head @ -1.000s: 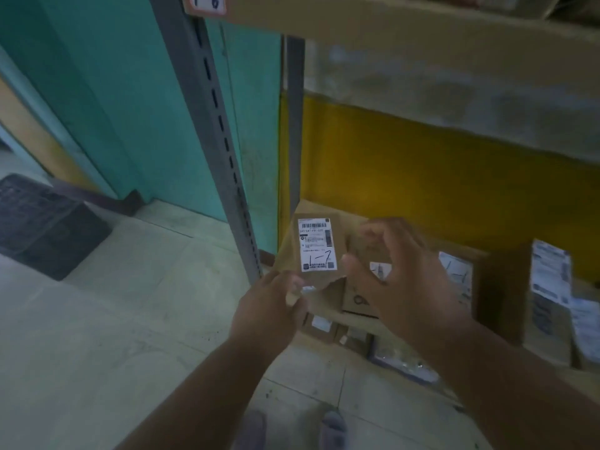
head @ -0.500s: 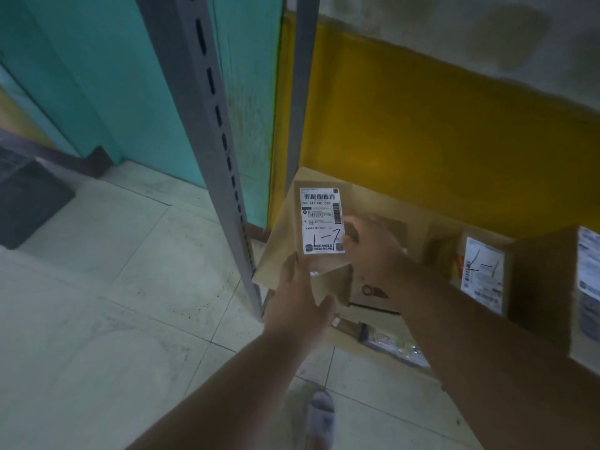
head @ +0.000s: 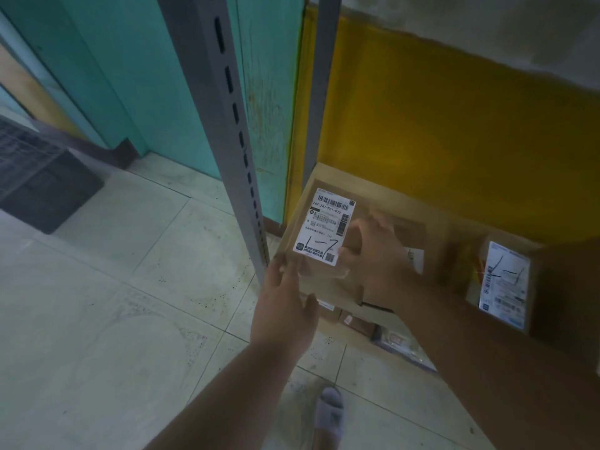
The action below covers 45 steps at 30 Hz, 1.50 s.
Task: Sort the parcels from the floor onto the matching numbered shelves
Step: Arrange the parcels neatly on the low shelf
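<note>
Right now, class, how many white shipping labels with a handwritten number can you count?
2. One is on the small box held by the left hand and right hand; one is on the box standing at the right. Blurred labels lower down may hide more.
</note>
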Motion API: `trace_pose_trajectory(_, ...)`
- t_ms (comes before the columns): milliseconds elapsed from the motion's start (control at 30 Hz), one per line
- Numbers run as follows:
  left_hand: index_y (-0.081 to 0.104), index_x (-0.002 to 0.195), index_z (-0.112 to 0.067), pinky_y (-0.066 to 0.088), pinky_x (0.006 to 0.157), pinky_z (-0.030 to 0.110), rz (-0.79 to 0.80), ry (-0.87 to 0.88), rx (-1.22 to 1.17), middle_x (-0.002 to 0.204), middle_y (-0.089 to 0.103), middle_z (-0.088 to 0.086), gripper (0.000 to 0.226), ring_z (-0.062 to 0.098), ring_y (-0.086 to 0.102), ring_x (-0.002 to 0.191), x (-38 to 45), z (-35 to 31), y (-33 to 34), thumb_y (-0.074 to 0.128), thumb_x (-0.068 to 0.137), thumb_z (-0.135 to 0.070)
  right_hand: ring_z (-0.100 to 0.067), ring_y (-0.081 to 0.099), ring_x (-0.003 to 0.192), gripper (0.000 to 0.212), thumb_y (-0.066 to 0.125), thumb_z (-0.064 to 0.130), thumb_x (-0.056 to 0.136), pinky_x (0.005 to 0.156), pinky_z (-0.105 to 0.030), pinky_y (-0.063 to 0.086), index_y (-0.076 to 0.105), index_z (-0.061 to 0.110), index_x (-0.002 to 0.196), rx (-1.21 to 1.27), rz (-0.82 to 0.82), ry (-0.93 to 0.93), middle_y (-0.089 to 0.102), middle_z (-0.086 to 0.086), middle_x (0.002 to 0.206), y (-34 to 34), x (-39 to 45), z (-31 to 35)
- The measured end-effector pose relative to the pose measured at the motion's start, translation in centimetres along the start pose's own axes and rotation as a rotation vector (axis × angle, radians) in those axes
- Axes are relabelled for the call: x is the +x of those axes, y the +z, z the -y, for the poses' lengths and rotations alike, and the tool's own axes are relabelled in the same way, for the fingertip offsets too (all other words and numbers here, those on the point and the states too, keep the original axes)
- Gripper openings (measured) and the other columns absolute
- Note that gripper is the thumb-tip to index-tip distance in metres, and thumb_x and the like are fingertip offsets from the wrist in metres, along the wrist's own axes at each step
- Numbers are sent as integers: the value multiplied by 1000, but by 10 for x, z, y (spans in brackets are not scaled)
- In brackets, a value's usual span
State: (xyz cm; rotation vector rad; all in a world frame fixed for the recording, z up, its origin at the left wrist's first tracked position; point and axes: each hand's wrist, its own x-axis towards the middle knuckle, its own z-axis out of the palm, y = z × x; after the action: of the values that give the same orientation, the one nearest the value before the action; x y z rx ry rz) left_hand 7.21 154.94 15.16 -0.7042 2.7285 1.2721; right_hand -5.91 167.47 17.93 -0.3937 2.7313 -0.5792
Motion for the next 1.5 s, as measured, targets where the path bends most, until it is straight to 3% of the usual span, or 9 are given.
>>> trace_pose_trajectory(133, 18, 159, -29, 36, 113, 29, 31, 31, 36, 166, 0, -13, 75, 17, 24, 152, -3, 4, -4, 61, 98, -26, -26, 37, 143, 74, 74, 34, 88, 109, -41, 37, 37, 21, 150, -13, -13, -56, 16, -1, 165, -16, 33, -6)
trace_pose_trajectory(233, 13, 160, -23, 34, 114, 30, 42, 70, 60, 166, -4, -15, 80, 18, 23, 152, -5, 8, -5, 62, 97, -26, -22, 39, 140, 73, 73, 34, 89, 112, -38, 36, 40, 17, 151, -12, 18, -72, 30, -1, 159, -12, 39, -6)
trace_pose_trajectory(533, 7, 160, -21, 31, 110, 24, 96, 102, 91, 166, -7, -10, 85, 20, 23, 152, -7, 9, -8, 63, 96, -24, -22, 28, 148, 72, 67, 37, 94, 114, -34, 29, 34, 20, 155, -20, -10, -32, 13, -2, 167, -12, 27, -5)
trace_pose_trajectory(700, 23, 156, -24, 37, 115, 34, 77, 193, 181, 164, 9, -2, 76, 20, 29, 147, -23, 2, -1, 65, 93, -27, -27, 44, 135, 66, 63, 40, 95, 107, -39, 38, 39, 16, 151, -88, -75, -3, 34, -8, 156, -27, 3, -20)
trace_pose_trajectory(967, 39, 146, -24, 43, 104, 33, 295, 302, 248, 146, 41, -4, 56, 19, 45, 127, -23, -26, 49, 59, 94, -28, -29, 50, 126, 60, 64, 39, 95, 99, -39, 43, 44, 16, 146, -282, 30, 20, 47, -10, 142, -61, 14, -76)
trace_pose_trajectory(1133, 37, 150, -22, 42, 110, 35, 350, 242, 213, 154, 33, -4, 56, 19, 44, 133, -18, -34, 84, 54, 97, -27, -34, 53, 118, 62, 73, 35, 84, 94, -46, 50, 49, 17, 138, -402, 169, 23, 50, -12, 130, -43, 44, -99)
trace_pose_trajectory(1233, 38, 150, -24, 42, 106, 24, 343, 197, 104, 157, 31, -10, 55, 13, 46, 134, -21, -39, 98, 55, 98, -25, -36, 48, 123, 72, 76, 39, 82, 99, -47, 47, 45, 18, 143, -445, 213, 45, 45, -13, 140, -29, 54, -112)
trace_pose_trajectory(1333, 38, 151, -25, 38, 97, 17, 332, 169, 45, 159, 27, -15, 54, 9, 46, 134, -22, -43, 104, 54, 100, -25, -38, 38, 129, 67, 71, 35, 87, 104, -47, 42, 43, 17, 146, -469, 163, 50, 34, -14, 147, -18, 54, -119)
trace_pose_trajectory(1500, 31, 156, -23, 38, 110, 23, 296, 132, 49, 164, 19, -15, 61, 8, 38, 142, -21, -33, 102, 54, 99, -26, -37, 34, 135, 80, 75, 43, 82, 109, -45, 39, 38, 22, 149, -326, 98, 88, 32, -12, 149, -10, 55, -123)
